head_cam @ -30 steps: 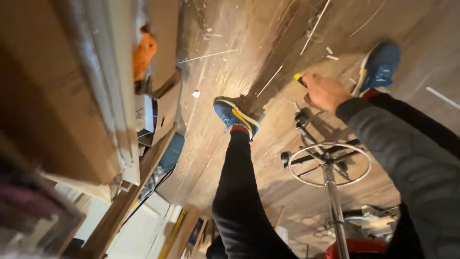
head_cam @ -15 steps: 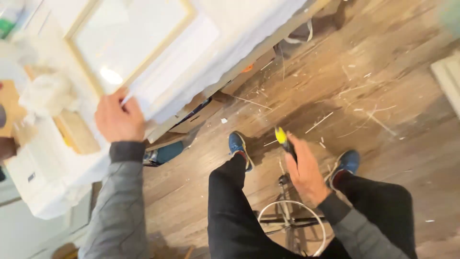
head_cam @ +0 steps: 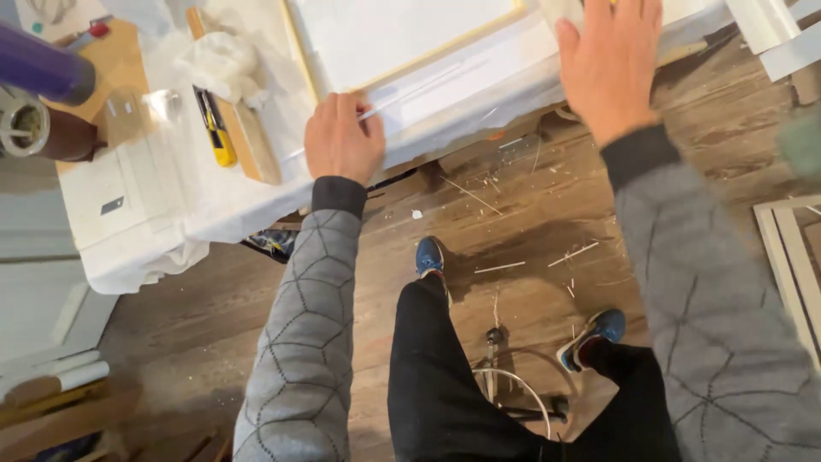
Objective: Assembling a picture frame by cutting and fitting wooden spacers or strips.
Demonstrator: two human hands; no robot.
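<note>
So half a second ago my right hand (head_cam: 609, 64) was down by the stool; now it's up flat, fingers spread, on the white paper-covered surface (head_cam: 214, 205). My left hand (head_cam: 342, 137) pinches a thin white strip (head_cam: 410, 92) at the near edge, beside the pale wood-framed white panel (head_cam: 393, 34). Open floor below

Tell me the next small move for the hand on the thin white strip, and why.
Probably pinch and lift the thin white strip: the left hand rests with fingertips on its end at the table edge, while the right hand lies flat, bracing the framed panel.
</note>
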